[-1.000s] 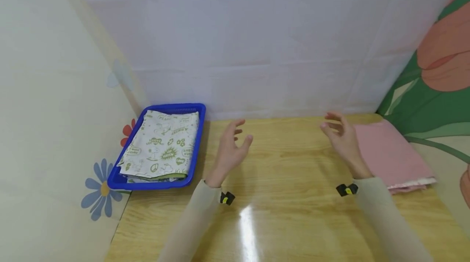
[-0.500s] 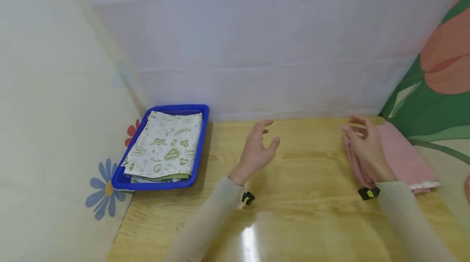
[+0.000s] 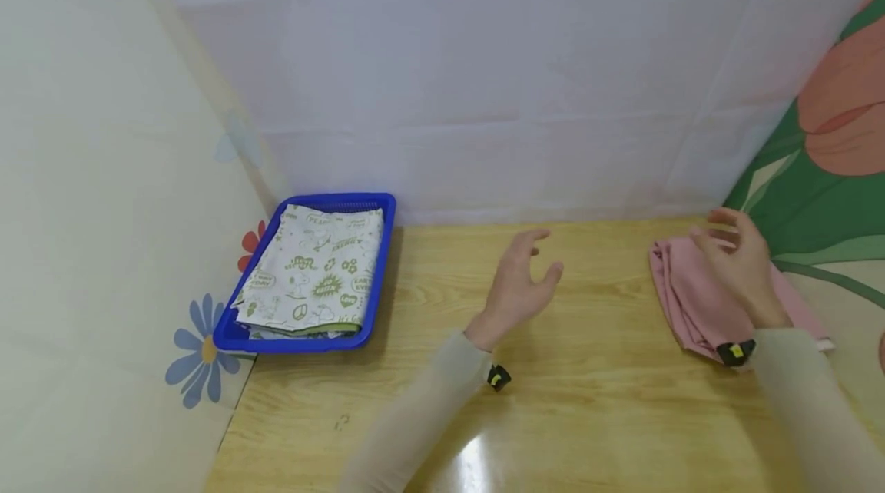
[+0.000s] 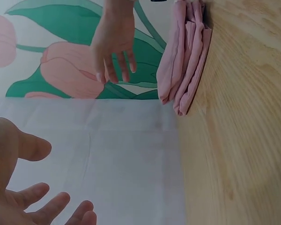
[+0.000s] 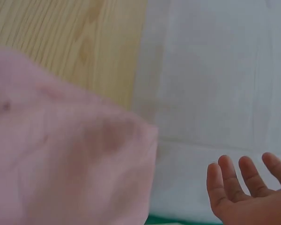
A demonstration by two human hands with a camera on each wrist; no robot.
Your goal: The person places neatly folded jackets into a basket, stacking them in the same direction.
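Note:
A folded pink cloth (image 3: 691,289) lies on the right side of the wooden table, several layers showing along its left edge in the left wrist view. Over it hovers my right hand (image 3: 743,266), fingers loosely bent and nothing in them, covering part of the cloth in the head view. My left hand (image 3: 515,289) is held above the middle of the table, thumb and fingers apart and holding nothing. In the right wrist view the pink cloth (image 5: 75,154) fills the lower left, with the right fingers (image 5: 255,180) off to its side.
At the left stands a blue basket (image 3: 379,278) with a folded white cloth (image 3: 311,270) in it, printed in green. A white sheet (image 3: 449,94) hangs behind the wooden table (image 3: 429,393). Flower-patterned panels (image 3: 840,193) close off both sides.
Both hands have moved to the right, the right one from beside the pink cloth to over it. The basket appears slightly shifted right as the head view moved.

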